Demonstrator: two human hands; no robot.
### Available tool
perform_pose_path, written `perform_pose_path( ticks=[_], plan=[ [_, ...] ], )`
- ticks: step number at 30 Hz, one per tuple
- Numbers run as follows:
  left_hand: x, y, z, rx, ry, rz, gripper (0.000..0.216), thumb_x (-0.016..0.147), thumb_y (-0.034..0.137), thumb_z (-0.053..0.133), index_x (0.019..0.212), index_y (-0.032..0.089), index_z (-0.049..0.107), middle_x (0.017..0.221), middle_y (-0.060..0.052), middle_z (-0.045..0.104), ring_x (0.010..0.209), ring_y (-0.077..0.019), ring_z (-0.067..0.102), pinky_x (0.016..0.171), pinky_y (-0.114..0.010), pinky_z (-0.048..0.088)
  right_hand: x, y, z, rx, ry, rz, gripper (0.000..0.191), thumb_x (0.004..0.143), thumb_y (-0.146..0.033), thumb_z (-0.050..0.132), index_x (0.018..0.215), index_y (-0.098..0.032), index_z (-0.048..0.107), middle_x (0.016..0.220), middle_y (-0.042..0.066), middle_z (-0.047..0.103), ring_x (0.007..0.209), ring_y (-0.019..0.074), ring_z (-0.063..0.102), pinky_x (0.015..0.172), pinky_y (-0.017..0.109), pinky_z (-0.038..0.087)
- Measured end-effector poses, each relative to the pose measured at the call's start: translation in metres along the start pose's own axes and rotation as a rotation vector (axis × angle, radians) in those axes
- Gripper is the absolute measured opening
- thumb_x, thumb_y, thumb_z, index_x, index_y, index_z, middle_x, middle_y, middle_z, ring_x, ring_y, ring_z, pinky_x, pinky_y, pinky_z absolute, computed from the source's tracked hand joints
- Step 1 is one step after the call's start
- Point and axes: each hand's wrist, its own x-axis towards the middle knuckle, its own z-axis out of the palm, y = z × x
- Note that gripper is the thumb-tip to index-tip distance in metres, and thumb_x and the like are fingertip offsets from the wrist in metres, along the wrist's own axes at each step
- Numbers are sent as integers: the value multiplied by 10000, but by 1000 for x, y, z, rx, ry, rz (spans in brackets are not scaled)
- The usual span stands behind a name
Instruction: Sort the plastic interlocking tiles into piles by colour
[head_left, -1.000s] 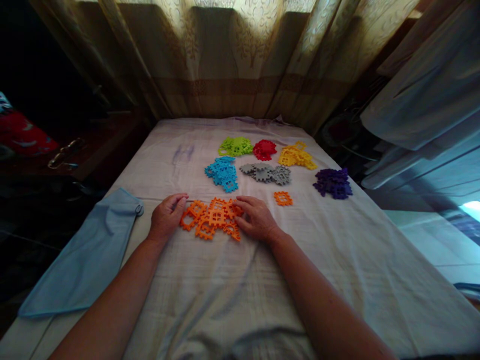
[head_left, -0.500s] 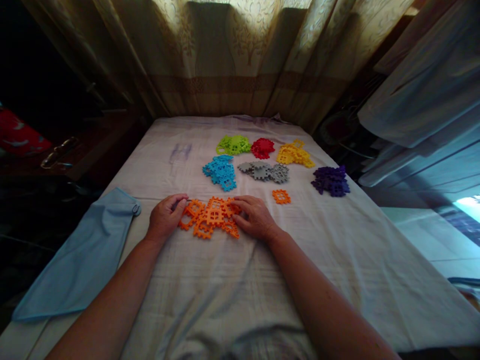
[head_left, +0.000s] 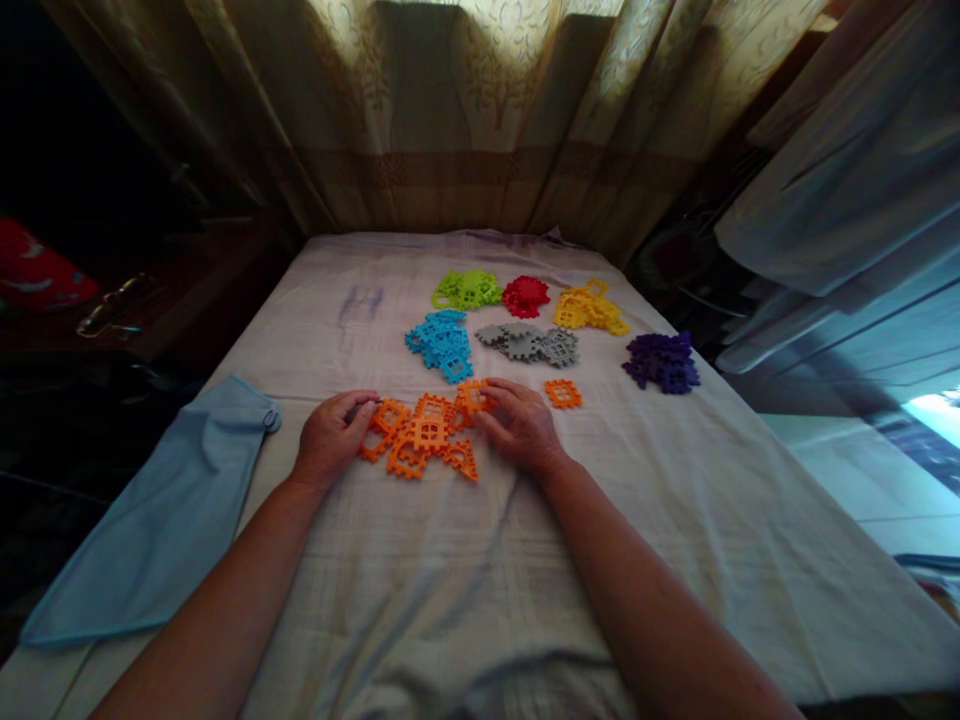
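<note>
A heap of flat orange interlocking building pieces [head_left: 430, 425] with toothed edges, some with window openings, lies between my hands on the sheet. My left hand [head_left: 330, 430] is at the heap's left edge, its fingers curled and thumb against a left-hand orange piece [head_left: 391, 415]; its fingertips are partly hidden. At the upper right of the heap, my right hand [head_left: 523, 425] pinches an orange square piece [head_left: 472, 397], which is tilted up. A single orange window piece [head_left: 562, 393] lies apart, just beyond my right hand.
Beyond the hands are piles of blue [head_left: 441, 345], grey [head_left: 529, 343], lime green [head_left: 468, 290], red [head_left: 525, 296], yellow [head_left: 591, 308] and purple pieces [head_left: 661, 362]. A light blue cloth [head_left: 165, 510] lies at left. A curtain [head_left: 465, 110] hangs behind the sheet-covered surface [head_left: 420, 600].
My right hand has moved slightly up and right, drawing an orange square piece away from the heap's right side. My left hand has barely moved.
</note>
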Motion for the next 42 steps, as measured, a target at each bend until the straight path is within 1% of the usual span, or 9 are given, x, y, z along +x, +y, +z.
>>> perform_pose_path(
  ticks=[4,11,16,19,28,32,35,39,42],
  plan=[
    [-1,2,-1,13,-12,8,400,852,471,479,994,220,757,1032,-43,776,946,-217,709,909,-335,553,3,15,-10,-61,93,81,289,856,-318,616,1103,-211,724,1225,119,706,1120,260,651,1008,442,495],
    [0,2,-2,27,-18,28,398,859,465,479,998,216,757,1030,-50,775,953,-221,705,927,-345,543,-1,63,-40,-204,242,341,348,831,-366,573,1097,-186,707,1189,147,709,1126,284,640,1004,465,485],
    [0,1,-2,43,-27,46,395,863,464,473,988,220,757,1017,-50,775,940,-220,703,919,-347,544,-8,83,-57,-282,252,562,402,791,-390,554,1081,-159,710,1134,156,719,1061,295,653,973,462,489],
    [0,1,-3,52,-30,56,395,864,466,470,983,224,758,1013,-50,775,933,-220,703,919,-347,543,-10,85,-60,-306,220,634,431,784,-403,548,1086,-144,716,1124,160,722,1049,299,649,962,462,487],
    [0,2,-3,73,-32,49,404,861,470,459,982,228,759,1006,-49,775,926,-224,700,911,-348,545,-9,76,-63,-398,56,723,409,825,-410,563,1108,-170,733,1112,138,730,1072,303,633,951,465,478],
    [0,3,-4,82,-40,47,411,857,477,454,976,228,760,1006,-50,775,926,-226,696,916,-351,542,-8,76,-67,-394,6,737,391,814,-389,582,1111,-190,739,1136,123,724,1089,297,628,950,447,482],
    [0,3,-4,84,-44,55,412,857,478,452,977,229,758,1008,-49,775,933,-226,694,924,-350,539,-10,80,-67,-375,19,716,365,788,-351,591,1078,-199,752,1148,112,719,1092,292,627,968,445,482],
    [0,2,-4,77,-45,62,402,857,464,453,974,232,759,1010,-46,776,939,-225,694,930,-347,536,-13,87,-65,-340,78,701,332,751,-342,594,1004,-214,767,1203,120,697,1135,316,610,989,495,471],
    [1,2,-4,84,-45,59,387,859,458,463,976,239,760,1014,-42,777,941,-224,694,928,-344,538,-10,86,-65,-323,154,641,296,746,-342,581,941,-212,762,1180,127,704,1132,322,610,989,510,465]
  ],
)
